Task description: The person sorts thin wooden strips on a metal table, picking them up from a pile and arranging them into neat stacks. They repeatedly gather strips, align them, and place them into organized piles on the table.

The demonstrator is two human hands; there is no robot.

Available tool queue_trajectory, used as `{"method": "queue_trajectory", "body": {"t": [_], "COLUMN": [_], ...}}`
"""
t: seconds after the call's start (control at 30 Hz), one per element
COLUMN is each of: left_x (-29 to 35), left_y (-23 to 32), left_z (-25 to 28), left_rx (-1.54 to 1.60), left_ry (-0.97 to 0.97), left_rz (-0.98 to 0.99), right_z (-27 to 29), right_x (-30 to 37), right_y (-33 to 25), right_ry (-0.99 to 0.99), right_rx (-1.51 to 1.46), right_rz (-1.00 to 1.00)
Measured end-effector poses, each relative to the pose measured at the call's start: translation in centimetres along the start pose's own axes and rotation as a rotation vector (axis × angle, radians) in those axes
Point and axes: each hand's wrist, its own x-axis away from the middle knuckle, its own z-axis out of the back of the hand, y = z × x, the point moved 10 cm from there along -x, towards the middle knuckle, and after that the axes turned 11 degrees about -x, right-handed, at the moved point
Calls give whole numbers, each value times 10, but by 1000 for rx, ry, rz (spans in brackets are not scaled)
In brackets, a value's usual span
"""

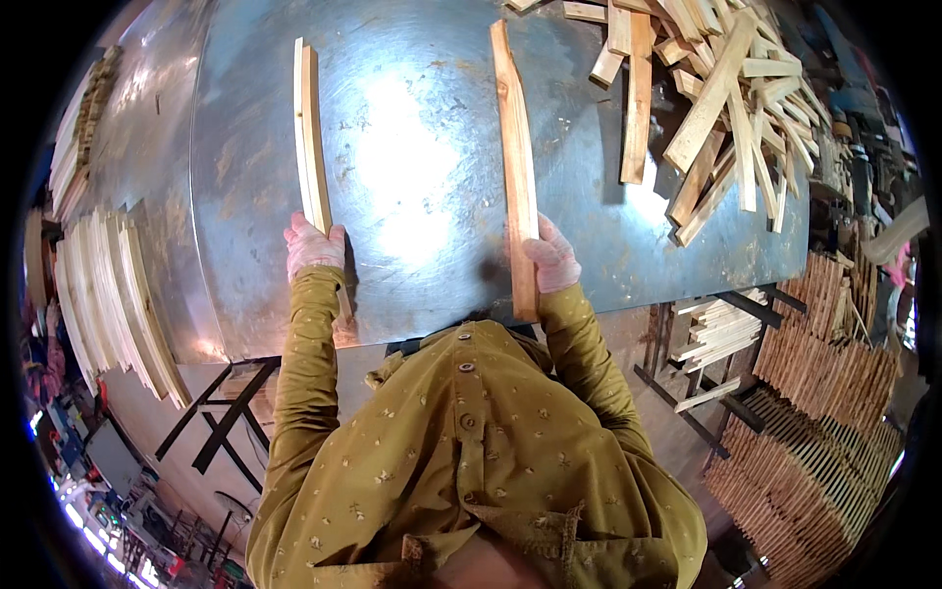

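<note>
My left hand, in a thin pale glove, grips a wooden strip near its lower part, thumb on the right side. That strip lies lengthwise on the metal tabletop. To the right, my gloved right hand is closed around the lower part of a second wooden strip, whose near end reaches the table's front edge. This one is wider, with a rough, uneven upper end. The two strips are apart and roughly parallel. The fingers beneath each strip are partly hidden.
A loose heap of wooden pieces covers the table's far right. At the left edge lies a row of pale strips. Right of me, strips rest on a black metal rack, beside large stacks of slats. Another black frame stands lower left.
</note>
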Motion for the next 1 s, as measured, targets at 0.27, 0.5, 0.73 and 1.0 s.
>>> {"method": "queue_trajectory", "body": {"t": [0.27,0.5,0.73,1.0], "left_x": [40,227,456,551], "left_y": [48,275,434,547], "left_z": [20,-58,11,-127], "left_rx": [201,1305,704,493], "left_ry": [400,-981,-327,-405], "left_rz": [-421,-921,-1775,-1870], "right_z": [-44,28,174,724], "right_x": [68,133,242,373], "right_y": [-68,-42,-189,-180], "right_ry": [-60,32,451,1347], "right_rx": [125,679,915,-642], "right_rz": [126,247,1101,914]}}
